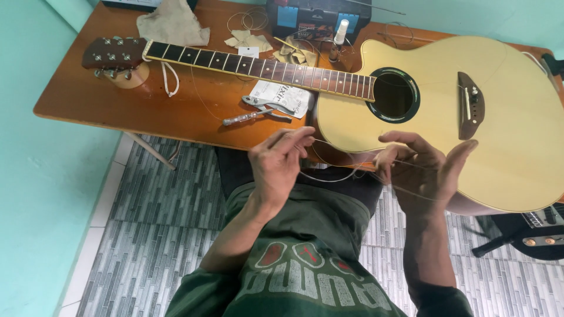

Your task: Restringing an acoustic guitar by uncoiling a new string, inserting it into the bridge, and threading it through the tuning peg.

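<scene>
While the pale yellow acoustic guitar (pixel 446 105) lies flat on the brown wooden table (pixel 76 100), soundhole up w/ no strings on it, I work just in front of its edge. L hand (pixel 276 167) pinches the thin coiled wire string (pixel 338 173), fingers curled. R hand (pixel 423 170), fingers spread, holds the loop's other side; hands apart, keeping the coil open.
</scene>
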